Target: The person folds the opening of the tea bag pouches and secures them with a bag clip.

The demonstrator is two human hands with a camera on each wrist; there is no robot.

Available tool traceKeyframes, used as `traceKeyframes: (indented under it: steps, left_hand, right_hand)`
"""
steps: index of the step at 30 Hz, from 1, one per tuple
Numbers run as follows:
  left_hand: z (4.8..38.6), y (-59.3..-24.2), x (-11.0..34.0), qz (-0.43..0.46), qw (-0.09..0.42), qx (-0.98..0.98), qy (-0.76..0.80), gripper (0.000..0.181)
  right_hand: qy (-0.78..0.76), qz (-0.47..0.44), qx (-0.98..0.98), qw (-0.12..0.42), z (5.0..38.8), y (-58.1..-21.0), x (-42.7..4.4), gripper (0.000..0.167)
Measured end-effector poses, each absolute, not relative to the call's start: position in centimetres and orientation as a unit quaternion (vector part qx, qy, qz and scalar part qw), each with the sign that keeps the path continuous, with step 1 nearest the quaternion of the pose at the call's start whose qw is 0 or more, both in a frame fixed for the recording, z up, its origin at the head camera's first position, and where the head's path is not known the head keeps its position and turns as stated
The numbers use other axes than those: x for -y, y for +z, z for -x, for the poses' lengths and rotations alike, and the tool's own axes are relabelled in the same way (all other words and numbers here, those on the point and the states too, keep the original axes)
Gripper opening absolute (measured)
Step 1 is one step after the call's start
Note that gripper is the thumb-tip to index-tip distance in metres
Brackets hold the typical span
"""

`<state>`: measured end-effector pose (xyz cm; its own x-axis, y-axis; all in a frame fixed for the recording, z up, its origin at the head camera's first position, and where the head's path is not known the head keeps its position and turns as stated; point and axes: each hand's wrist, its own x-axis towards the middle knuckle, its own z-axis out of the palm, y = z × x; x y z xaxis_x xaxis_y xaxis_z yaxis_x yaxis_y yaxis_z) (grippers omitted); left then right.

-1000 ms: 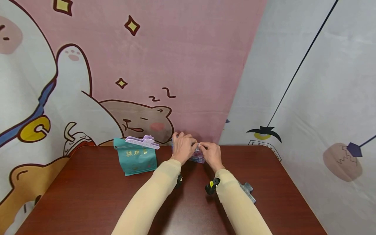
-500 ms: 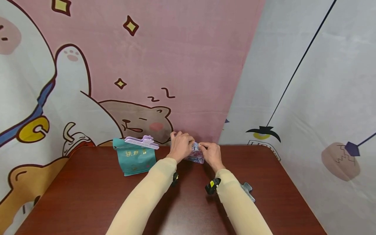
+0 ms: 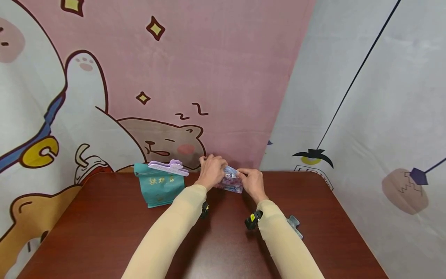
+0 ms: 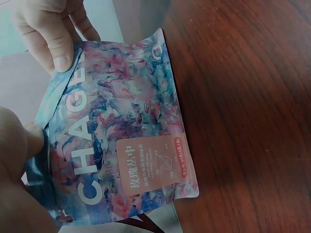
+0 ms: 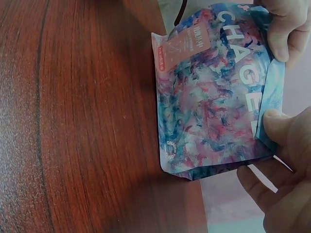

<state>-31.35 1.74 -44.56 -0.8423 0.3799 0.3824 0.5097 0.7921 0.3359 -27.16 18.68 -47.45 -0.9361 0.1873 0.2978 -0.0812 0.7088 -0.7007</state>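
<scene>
A blue and pink patterned pouch point(image 3: 231, 181) stands near the table's back edge, its top edge folded over toward the front. White letters and a pink label mark its front point(image 4: 114, 121). My left hand point(image 3: 211, 172) pinches the folded top on the left side, thumb in front, as the left wrist view shows point(image 4: 19, 165). At the other end of the fold, my right hand point(image 3: 253, 183) pinches with its thumb on the flap point(image 5: 286, 145); its other fingers are behind the pouch.
To the left, a teal pouch point(image 3: 162, 190) stands with a lilac clip point(image 3: 168, 168) across its top. A grey clip point(image 3: 294, 225) lies on the table point(image 3: 223, 248), right of the right forearm and partly hidden by it. A printed cloth hangs behind the table.
My left hand has slid left along the pouch's top, uncovering more of its front and lettering. My right hand has stayed at the right end, almost still.
</scene>
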Motion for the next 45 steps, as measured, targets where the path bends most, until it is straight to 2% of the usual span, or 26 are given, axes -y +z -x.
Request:
traceKeyframes:
  steps: [3, 8, 18, 32, 45]
  left_hand:
    - [31.4, -44.4, -1.7, 0.234, 0.135, 0.939, -0.214, 0.022]
    - [31.5, -44.2, -1.5, 0.233, 0.117, 0.946, -0.190, 0.018]
    - [31.5, -45.5, -1.0, 0.244, 0.134, 0.951, -0.136, 0.045]
    - [31.5, -45.8, -1.1, 0.231, 0.145, 0.949, -0.161, 0.045]
    - [31.9, -46.4, -1.1, 0.197, 0.137, 0.953, -0.185, 0.055]
  right_hand:
    - [0.376, 0.026, 0.909, 0.176, 27.2, -47.4, -18.7, 0.014]
    - [0.371, 0.027, 0.912, 0.175, 27.1, -47.6, -19.1, 0.016]
    - [0.371, 0.033, 0.909, 0.186, 27.1, -48.1, -19.0, 0.014]
    - [0.370, 0.035, 0.908, 0.191, 27.1, -47.8, -18.6, 0.015]
    - [0.365, 0.036, 0.912, 0.183, 27.1, -47.9, -18.4, 0.015]
